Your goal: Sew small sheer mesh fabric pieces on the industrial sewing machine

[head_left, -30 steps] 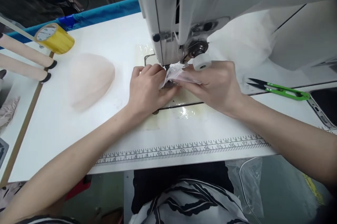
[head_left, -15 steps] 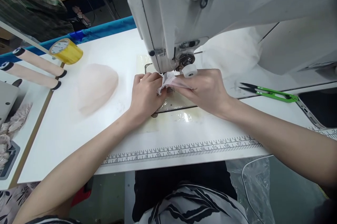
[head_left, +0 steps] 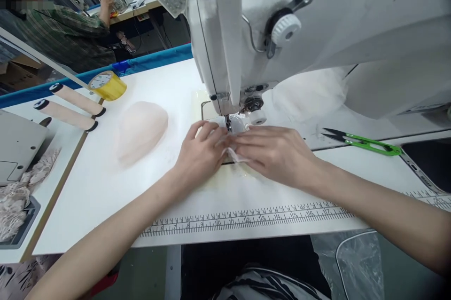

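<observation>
My left hand (head_left: 201,153) and my right hand (head_left: 275,153) meet just in front of the needle (head_left: 228,123) of the white sewing machine (head_left: 282,41). Both press a small sheer white fabric piece (head_left: 235,154) flat on the machine bed, fingers close together and pinching its edges. Most of the piece is hidden under my fingers. A pale pink padded cup (head_left: 141,130) lies on the white table (head_left: 88,187) to the left of my left hand.
Green thread snips (head_left: 362,141) lie to the right. A yellow tape roll (head_left: 107,85) and two pink tubes (head_left: 70,107) sit at the far left. A printed ruler (head_left: 246,217) runs along the front edge. Another person works at a machine behind.
Both hands have lowered the fabric from a lifted hold to flat on the bed and slid slightly toward me. My head has tilted up, showing more of the machine and room.
</observation>
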A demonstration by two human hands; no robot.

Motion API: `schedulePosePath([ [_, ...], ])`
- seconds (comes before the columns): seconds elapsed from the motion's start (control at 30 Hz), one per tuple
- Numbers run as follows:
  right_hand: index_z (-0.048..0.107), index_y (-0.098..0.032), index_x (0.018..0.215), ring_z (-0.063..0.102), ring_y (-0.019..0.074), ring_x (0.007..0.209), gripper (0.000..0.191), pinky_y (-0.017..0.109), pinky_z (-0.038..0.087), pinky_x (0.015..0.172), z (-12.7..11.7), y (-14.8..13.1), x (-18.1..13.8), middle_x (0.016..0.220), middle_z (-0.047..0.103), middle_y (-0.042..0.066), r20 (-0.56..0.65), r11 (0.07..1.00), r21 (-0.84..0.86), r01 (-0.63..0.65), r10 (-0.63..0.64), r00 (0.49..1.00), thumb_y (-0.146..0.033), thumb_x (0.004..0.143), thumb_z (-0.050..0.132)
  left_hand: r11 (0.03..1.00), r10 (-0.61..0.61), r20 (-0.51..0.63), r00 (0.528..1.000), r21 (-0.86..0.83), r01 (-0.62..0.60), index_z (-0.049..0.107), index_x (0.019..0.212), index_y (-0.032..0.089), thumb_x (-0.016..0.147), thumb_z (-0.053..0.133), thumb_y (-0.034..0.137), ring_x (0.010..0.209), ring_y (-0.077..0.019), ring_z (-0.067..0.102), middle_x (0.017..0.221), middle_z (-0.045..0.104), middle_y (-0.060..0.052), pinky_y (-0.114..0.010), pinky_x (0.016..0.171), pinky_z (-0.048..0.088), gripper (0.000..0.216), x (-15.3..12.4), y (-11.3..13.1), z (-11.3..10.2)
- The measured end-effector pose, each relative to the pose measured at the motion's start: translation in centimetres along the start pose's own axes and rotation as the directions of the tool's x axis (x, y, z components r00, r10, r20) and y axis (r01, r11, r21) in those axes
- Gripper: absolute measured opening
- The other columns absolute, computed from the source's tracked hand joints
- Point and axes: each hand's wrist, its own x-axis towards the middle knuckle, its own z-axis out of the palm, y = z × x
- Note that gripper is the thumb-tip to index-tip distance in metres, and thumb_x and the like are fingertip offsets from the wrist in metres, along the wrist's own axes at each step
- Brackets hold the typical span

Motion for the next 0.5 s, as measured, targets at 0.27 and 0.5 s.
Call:
schedulePosePath([
  [0.27,0.072,-0.012,0.096,0.068,0.02,0.099,0.024,0.041,0.052,0.101,0.2,-0.1,-0.9,0.099,0.074,0.008,0.045,0.995,0.006,0.097,-0.097,0.994,-0.003,0.09,0.05,1.0,-0.001,0.062,0.998,-0.002,0.001,0.06,0.123,0.014,0.091,0.053,0.014,0.121,-0.028,0.055,0.124,0.065,-0.011,-0.049,0.104,0.04,0.034,-1.6,1.6,-0.7],
  [0.5,0.071,-0.011,0.1,0.068,0.0215,0.1,0.022,0.044,0.052,0.102,0.3,-0.1,-1.0,0.102,0.073,0.008,0.07,0.997,0.047,0.06,-0.063,0.996,-0.003,0.089,0.054,1.0,0.003,0.058,0.998,-0.014,-0.002,0.059,0.123,0.008,0.094,0.05,0.015,0.118,-0.0277,0.059,0.12,0.067,-0.014,-0.05,0.104,0.038,0.032,-1.6,1.4,-0.4],
])
